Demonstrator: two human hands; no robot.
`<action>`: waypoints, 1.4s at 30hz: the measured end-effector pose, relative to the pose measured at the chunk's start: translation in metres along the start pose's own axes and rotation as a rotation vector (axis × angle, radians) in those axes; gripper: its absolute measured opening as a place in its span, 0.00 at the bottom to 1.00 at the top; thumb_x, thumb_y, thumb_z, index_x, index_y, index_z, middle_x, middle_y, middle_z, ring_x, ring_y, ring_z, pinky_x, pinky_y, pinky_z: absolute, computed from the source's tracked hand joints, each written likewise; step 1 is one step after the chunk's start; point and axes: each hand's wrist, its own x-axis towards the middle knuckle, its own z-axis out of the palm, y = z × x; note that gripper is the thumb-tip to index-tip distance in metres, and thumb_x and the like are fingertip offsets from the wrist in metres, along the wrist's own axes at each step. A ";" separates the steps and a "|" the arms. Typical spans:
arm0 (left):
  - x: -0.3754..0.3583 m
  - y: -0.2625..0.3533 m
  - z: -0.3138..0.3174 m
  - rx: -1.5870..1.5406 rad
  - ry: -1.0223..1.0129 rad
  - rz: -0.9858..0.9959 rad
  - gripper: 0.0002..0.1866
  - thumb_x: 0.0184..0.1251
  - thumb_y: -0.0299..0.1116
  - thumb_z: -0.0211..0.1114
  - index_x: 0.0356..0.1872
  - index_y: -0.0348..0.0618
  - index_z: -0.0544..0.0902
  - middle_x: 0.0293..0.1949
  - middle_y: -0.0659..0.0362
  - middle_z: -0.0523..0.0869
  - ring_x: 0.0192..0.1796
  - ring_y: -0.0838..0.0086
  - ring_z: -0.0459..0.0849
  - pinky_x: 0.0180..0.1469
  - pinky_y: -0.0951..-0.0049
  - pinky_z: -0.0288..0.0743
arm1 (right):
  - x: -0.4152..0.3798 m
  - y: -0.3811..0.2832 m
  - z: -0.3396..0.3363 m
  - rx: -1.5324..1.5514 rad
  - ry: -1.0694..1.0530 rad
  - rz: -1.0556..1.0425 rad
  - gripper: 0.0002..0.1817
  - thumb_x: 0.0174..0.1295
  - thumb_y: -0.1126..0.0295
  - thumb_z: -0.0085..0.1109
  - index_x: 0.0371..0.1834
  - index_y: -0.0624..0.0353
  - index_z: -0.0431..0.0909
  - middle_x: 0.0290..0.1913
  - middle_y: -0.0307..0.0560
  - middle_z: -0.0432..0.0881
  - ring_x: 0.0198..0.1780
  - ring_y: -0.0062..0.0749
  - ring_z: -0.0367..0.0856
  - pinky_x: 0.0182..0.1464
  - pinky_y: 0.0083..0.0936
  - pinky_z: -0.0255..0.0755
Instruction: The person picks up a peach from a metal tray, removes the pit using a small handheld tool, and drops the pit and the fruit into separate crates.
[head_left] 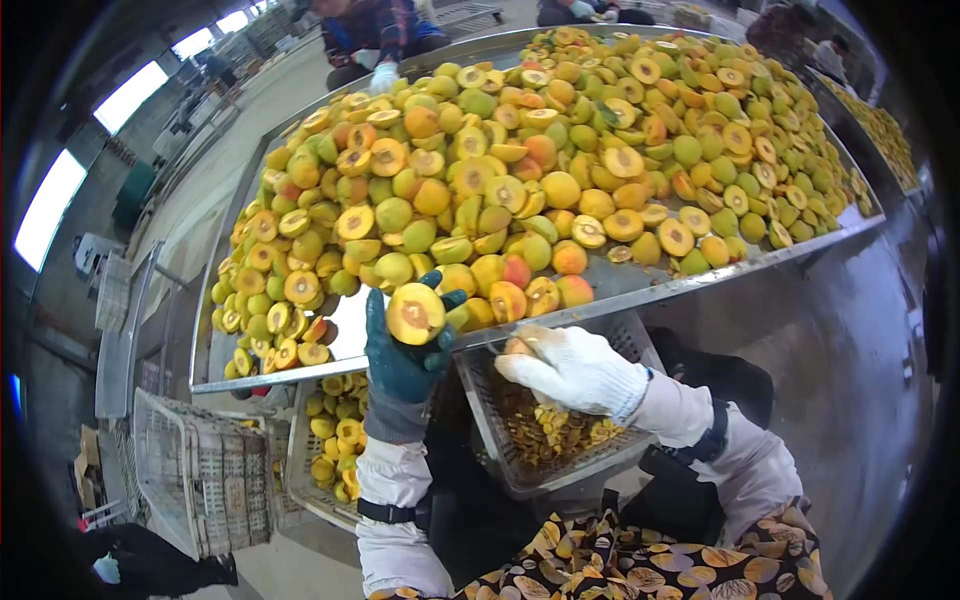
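In a dark green glove, my left hand [408, 345] grips a halved peach [415, 314], cut side with the pit hollow facing me, at the front edge of the metal table [580, 305]. My right hand [575, 368], in a white knitted glove, is closed just right of it, above a crate [520, 480] of peach scraps [560, 435]. What the right fingers hold is hidden; a thin dark tip shows beside them. Behind both hands lies a large heap of yellow-green halved peaches [475, 175].
A crate [297, 450] of peach halves [340, 430] stands under the table at left, beside stacked crates [205, 470]. Across the table a person in a plaid sleeve [395, 25] has a gloved hand [383, 78] at the heap. Another fruit-covered table [880, 130] stands at right.
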 end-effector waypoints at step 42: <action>-0.007 -0.061 0.132 0.255 0.116 0.039 0.29 0.85 0.51 0.43 0.53 0.31 0.80 0.41 0.51 0.88 0.43 0.68 0.87 0.52 0.68 0.81 | -0.031 0.050 -0.011 0.772 -0.213 0.424 0.30 0.74 0.43 0.46 0.32 0.63 0.74 0.11 0.41 0.70 0.09 0.29 0.68 0.12 0.26 0.64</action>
